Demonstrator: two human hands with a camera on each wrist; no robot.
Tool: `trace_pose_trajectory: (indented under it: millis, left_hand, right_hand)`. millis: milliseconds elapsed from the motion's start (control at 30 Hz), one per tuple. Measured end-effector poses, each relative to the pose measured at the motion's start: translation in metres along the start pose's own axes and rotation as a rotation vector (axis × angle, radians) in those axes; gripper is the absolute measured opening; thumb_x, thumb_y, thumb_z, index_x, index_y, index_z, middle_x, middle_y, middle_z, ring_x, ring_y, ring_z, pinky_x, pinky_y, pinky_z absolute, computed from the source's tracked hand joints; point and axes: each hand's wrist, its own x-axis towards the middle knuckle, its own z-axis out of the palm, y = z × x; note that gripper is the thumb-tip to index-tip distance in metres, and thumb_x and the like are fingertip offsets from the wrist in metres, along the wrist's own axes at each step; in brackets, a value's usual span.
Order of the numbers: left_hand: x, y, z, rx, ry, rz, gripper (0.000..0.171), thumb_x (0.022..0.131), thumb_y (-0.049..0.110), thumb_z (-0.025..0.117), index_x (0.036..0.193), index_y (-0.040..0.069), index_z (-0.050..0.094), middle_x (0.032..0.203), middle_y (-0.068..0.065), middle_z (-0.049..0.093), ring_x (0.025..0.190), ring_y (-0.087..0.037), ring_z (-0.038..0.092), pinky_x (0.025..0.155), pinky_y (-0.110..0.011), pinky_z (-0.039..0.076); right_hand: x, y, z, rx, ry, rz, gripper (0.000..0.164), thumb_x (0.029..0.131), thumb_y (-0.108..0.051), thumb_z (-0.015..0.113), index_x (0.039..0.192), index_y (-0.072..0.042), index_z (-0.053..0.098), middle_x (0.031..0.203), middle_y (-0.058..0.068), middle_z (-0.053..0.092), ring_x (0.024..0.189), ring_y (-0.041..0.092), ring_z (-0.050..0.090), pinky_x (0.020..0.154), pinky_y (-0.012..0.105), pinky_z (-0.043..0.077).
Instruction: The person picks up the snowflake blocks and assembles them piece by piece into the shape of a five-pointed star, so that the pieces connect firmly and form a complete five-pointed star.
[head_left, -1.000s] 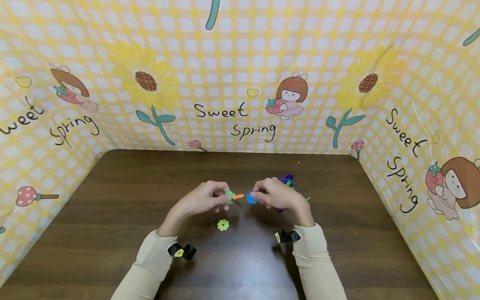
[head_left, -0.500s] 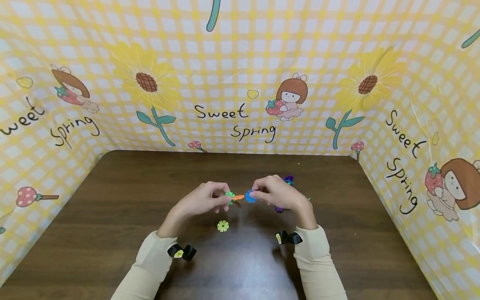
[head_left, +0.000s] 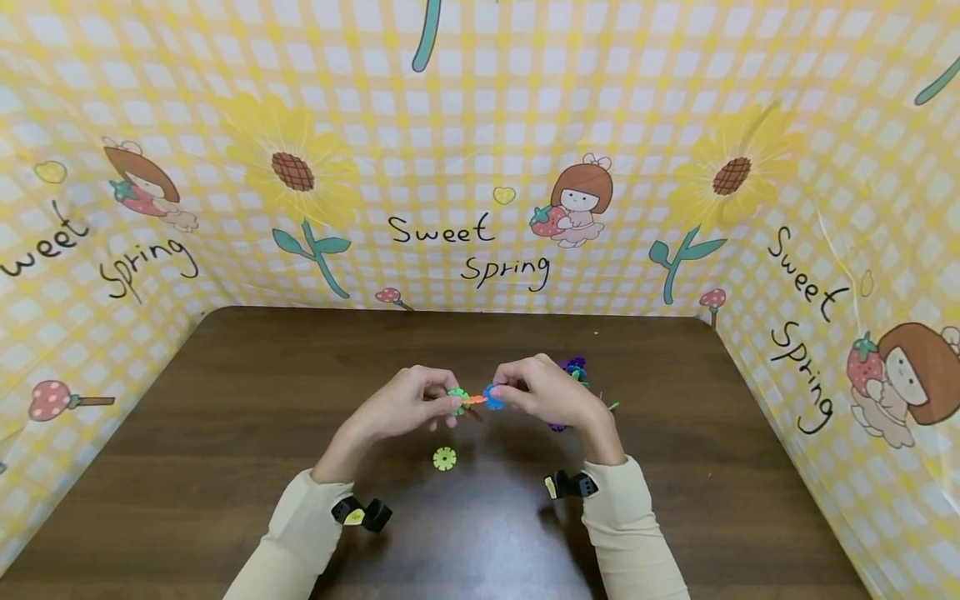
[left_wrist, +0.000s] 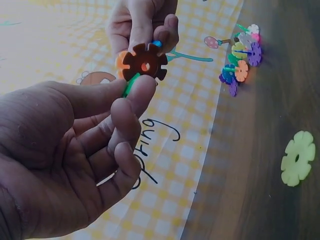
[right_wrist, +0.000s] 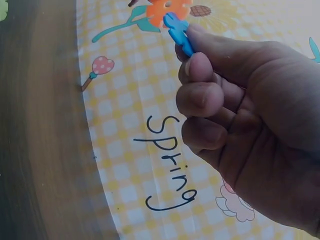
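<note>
My left hand (head_left: 411,403) pinches a green notched plastic disc (head_left: 458,401) between thumb and index finger, above the table. Joined to that disc are an orange disc (right_wrist: 167,11) and a brown disc (left_wrist: 145,66), the brown one facing the left wrist camera. From the other side my right hand (head_left: 542,392) pinches a blue notched disc (right_wrist: 178,34) by its edge. In the right wrist view the blue disc's end meets the orange disc's rim. On the tabletop below the left hand lies a loose yellow-green disc (head_left: 445,458).
Behind the right hand, a cluster of joined discs (left_wrist: 241,60) in purple, orange, yellow and other colours lies on the dark wooden table (head_left: 262,467). A yellow checked cloth (head_left: 450,150) surrounds the table at the back and sides.
My right hand has moved left, bringing the blue disc up against the orange one. The left hand keeps its pinch in nearly the same place.
</note>
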Motion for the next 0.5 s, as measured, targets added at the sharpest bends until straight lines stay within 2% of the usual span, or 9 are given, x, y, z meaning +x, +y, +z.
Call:
trace_pose_trajectory:
  millis: [200,333,500]
  left_hand:
    - [0.0024,0.0016,0.0031,0.019,0.030,-0.004,0.013,0.100,0.011,0.063,0.090,0.005,0.068,0.073,-0.006,0.072,0.060,-0.037,0.060,0.051,-0.025,0.047]
    - [0.0025,0.0044,0.0053,0.029,0.043,-0.019,0.013,0.099,0.012,0.064,0.089,0.006,0.069,0.072,-0.002,0.072,0.056,-0.027,0.059,0.049,-0.025,0.044]
    - [0.0029,0.0063,0.0075,0.039,0.046,-0.036,0.012,0.099,0.011,0.064,0.088,0.010,0.070,0.074,-0.006,0.073,0.054,-0.015,0.056,0.048,-0.024,0.043]
  right_hand:
    - [0.0019,0.0032,0.0007,-0.014,0.018,-0.020,0.018,0.101,-0.017,0.061,0.085,-0.013,0.067,0.060,-0.009,0.051,0.050,0.004,0.042,0.051,0.021,0.037]
    - [0.0018,0.0061,0.0002,0.007,0.017,-0.029,0.018,0.102,-0.015,0.061,0.085,-0.012,0.068,0.060,-0.008,0.050,0.050,0.004,0.042,0.050,0.021,0.036]
    - [0.0005,0.0098,-0.0011,0.047,-0.006,-0.029,0.017,0.101,-0.014,0.061,0.086,-0.012,0.069,0.060,-0.008,0.049,0.051,0.004,0.040,0.051,0.021,0.036]
